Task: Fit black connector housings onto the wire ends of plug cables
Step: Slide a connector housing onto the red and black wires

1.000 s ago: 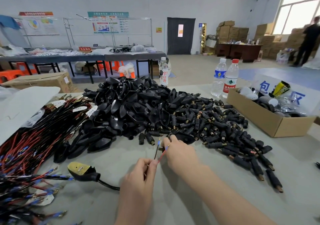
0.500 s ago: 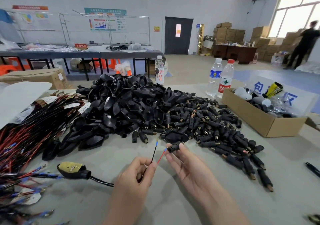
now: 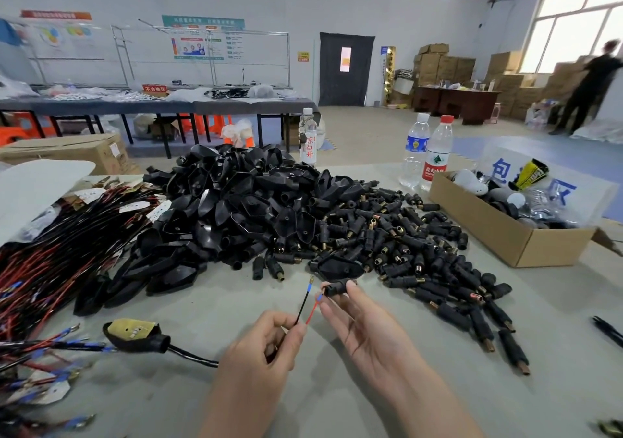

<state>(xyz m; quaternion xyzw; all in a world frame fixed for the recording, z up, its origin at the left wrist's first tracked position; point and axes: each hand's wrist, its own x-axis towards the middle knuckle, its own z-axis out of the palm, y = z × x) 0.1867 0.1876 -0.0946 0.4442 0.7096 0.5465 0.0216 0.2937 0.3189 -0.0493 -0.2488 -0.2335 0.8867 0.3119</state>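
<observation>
My left hand pinches a plug cable's two thin wires, one black and one red, both with blue-sleeved tips pointing up. My right hand holds a small black connector housing at its fingertips, right at the red wire's end. The cable runs left to its plug, which lies on the table with a yellow face up. A big heap of black shells and small cylindrical housings covers the table behind my hands.
A bundle of red and black cables lies at the left. A cardboard box of odds and ends sits at the right, with two water bottles behind it. A person stands far right by stacked cartons.
My right hand picked a black housing from the pile and drew it back to the red wire's tip. The left hand kept pinching the wires.
</observation>
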